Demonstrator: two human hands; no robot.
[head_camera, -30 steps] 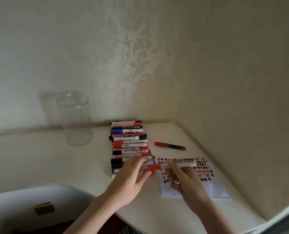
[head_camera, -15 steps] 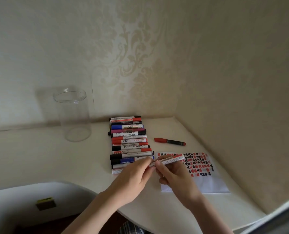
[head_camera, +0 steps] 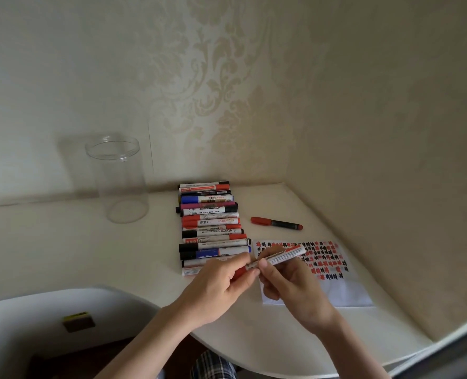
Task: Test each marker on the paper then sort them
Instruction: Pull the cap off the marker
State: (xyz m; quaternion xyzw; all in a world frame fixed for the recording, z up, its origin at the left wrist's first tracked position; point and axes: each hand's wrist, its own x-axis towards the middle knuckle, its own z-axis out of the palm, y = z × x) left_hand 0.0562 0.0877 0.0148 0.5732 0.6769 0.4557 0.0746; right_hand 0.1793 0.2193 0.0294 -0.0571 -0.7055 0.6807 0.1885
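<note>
Clear jar (head_camera: 119, 179) upright at left on table (head_camera: 49, 242), nothing inside. Right of it, row of markers (head_camera: 210, 228) lying side by side, long axes left-right, row running from wall toward person. Left hand (head_camera: 218, 285) curled, fingers pinching red cap (head_camera: 239, 272) at near end of held marker (head_camera: 277, 257). Marker's long axis tilted, far end up-right over paper (head_camera: 344, 291). Right hand (head_camera: 292, 288) curled round barrel. Lone red-and-black marker (head_camera: 276, 223) lies left-right beyond paper. Paper covered in red and black marks.

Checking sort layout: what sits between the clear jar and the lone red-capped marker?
Head view: the row of markers lies between the jar and the lone marker.
</note>
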